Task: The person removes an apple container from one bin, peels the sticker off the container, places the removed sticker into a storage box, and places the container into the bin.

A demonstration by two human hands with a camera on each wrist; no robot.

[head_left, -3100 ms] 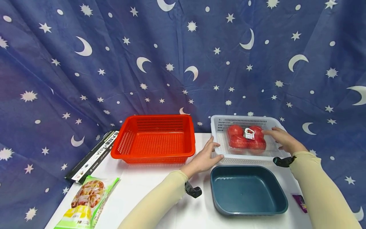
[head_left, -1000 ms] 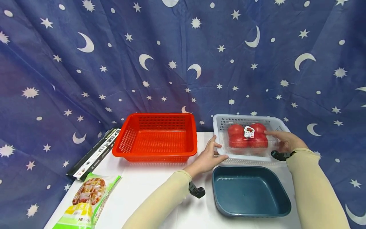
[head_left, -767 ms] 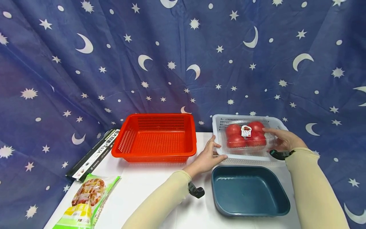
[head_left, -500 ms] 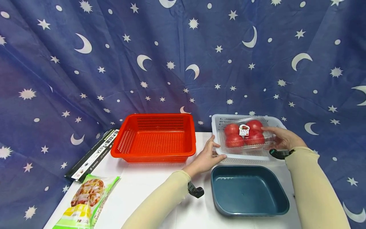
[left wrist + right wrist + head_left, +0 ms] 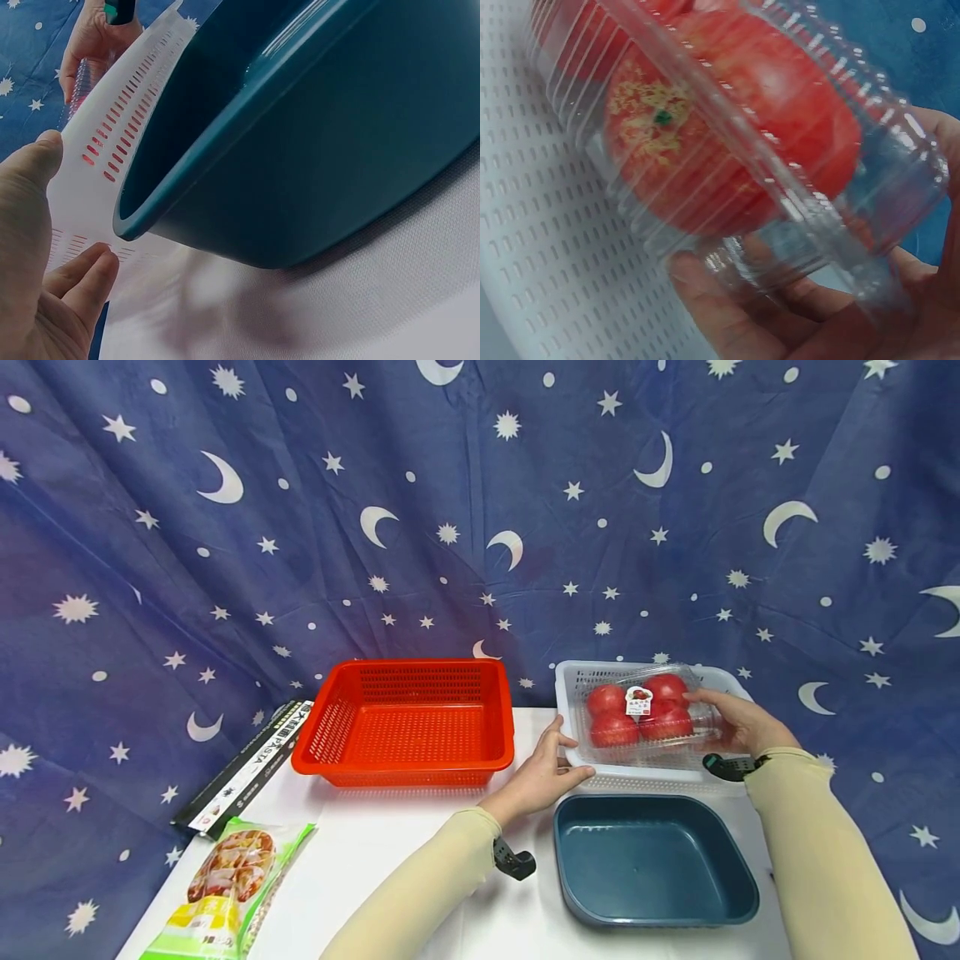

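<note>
A clear plastic box of tomatoes (image 5: 640, 714) with a white label sits tilted inside the white basket (image 5: 720, 768). My right hand (image 5: 746, 724) grips the box's right end, and the right wrist view shows fingers (image 5: 705, 296) curled under its edge. Through the ridged plastic a large tomato (image 5: 735, 127) shows. My left hand (image 5: 536, 777) rests with spread, fairly straight fingers against the basket's front left corner. In the left wrist view its fingertips lie at the slotted wall, below the thumb.
A dark teal tub (image 5: 652, 860) stands in front of the white basket. To the left is a red basket (image 5: 420, 768). A black and white pasta box (image 5: 255, 768) and a green-edged food bag (image 5: 228, 893) lie farther left. A starry blue curtain (image 5: 450, 527) hangs behind.
My right hand has taken hold of the tomato box, which has shifted left and turned, its right end raised. My left hand has stayed at the basket corner.
</note>
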